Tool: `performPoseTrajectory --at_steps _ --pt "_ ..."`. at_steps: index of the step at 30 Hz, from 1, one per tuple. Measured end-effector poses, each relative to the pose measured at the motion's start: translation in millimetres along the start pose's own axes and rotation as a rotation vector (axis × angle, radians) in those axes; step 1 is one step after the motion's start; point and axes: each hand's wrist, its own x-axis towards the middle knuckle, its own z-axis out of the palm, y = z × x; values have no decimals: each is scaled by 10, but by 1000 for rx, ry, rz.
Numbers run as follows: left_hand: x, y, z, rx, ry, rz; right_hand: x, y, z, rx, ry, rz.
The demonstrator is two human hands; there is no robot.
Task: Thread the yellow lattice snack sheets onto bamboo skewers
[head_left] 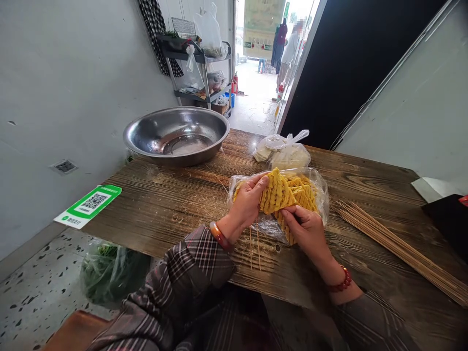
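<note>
My left hand (250,197) is closed on a yellow, ridged, flat piece of food (275,195), thumb on its upper left edge. My right hand (307,228) pinches the lower right corner of that same piece. Two thin wooden skewers (258,246) stick out below my left hand; their upper ends are hidden, so I cannot tell whether they pass into the food. Behind the hands, more yellow ridged pieces (305,192) lie on an opened clear plastic bag (321,187) on the wooden table (175,204).
A wide steel basin (215,131) stands at the far left of the table. Beyond the food is a knotted plastic bag (290,153) with pale contents. A bundle of skewers (395,248) lies to the right. At the left corner is a green QR card (91,204).
</note>
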Motion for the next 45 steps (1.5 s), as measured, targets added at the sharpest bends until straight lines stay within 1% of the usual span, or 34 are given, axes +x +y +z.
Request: performPoseTrajectory --at_steps 4,9,18,24,28,31,33,37,39,41,43,45 --pt "10 -17 -4 22 -6 26 -7 22 12 -9 -7 -9" --pt "8 -46 -4 1 -30 9 -11 44 24 -7 3 -10" --pt "1 -45 9 38 -42 -12 21 -25 33 15 50 34" --pt "-17 -27 32 38 -54 -41 34 -40 21 116 8 147" --pt "33 24 -26 34 -12 -12 21 -48 -10 131 -34 132" --pt "87 70 -96 34 23 3 8 -49 -39 83 -49 87" --pt "112 91 -130 35 29 -6 6 -42 -57 61 -26 60" --pt "121 117 -142 101 26 -34 13 -15 -98 72 76 48" --pt "107 142 -125 167 35 2 16 -7 -126 71 124 54" --pt "85 185 -106 244 55 106 18 -7 -158 69 166 69" --pt "65 249 -101 342 81 266 19 -17 -191 75 195 90" --pt "59 323 -128 482 116 456 19 -35 -221 83 211 105"
